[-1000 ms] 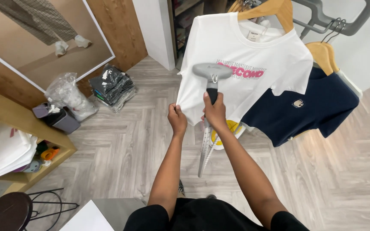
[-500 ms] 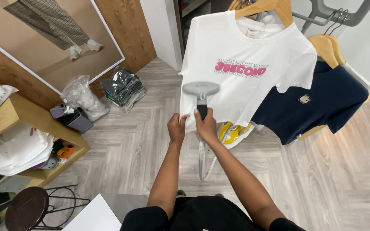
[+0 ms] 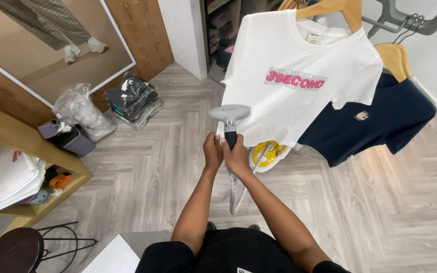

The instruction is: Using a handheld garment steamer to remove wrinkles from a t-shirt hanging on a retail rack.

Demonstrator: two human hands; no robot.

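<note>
The right hand (image 3: 237,157) is clenched around the black handle of a grey garment steamer (image 3: 229,117), whose head sits at the lower left hem of the white printed T-shirt (image 3: 299,71) on a wooden hanger (image 3: 330,9). The left hand (image 3: 212,151) presses against the right; whether it grips the hem I cannot tell. This looks like steaming the hem; moving on calls for taut fabric.
</note>
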